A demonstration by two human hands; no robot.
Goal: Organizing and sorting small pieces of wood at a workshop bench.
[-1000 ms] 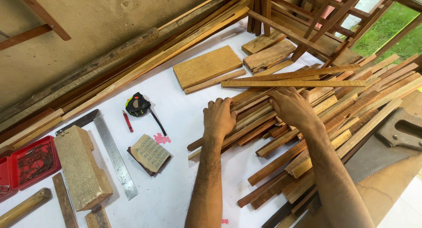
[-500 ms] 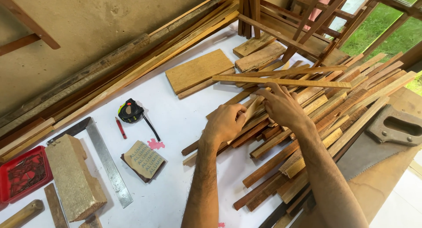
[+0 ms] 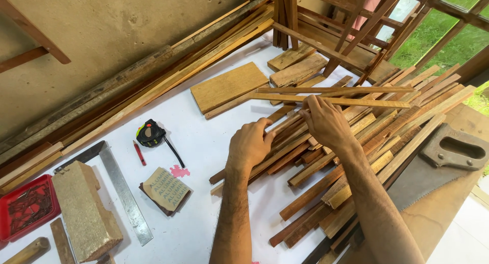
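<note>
Head | two hands: left hand (image 3: 249,144), right hand (image 3: 326,122) | one handsaw (image 3: 438,162)

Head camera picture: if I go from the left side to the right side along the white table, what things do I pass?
Red tray of nails → rough block → metal square → red pencil → tape measure → folded sandpaper → left hand → right hand → handsaw.

Heap of thin brown wooden strips (image 3: 356,142), crisscrossed.
</note>
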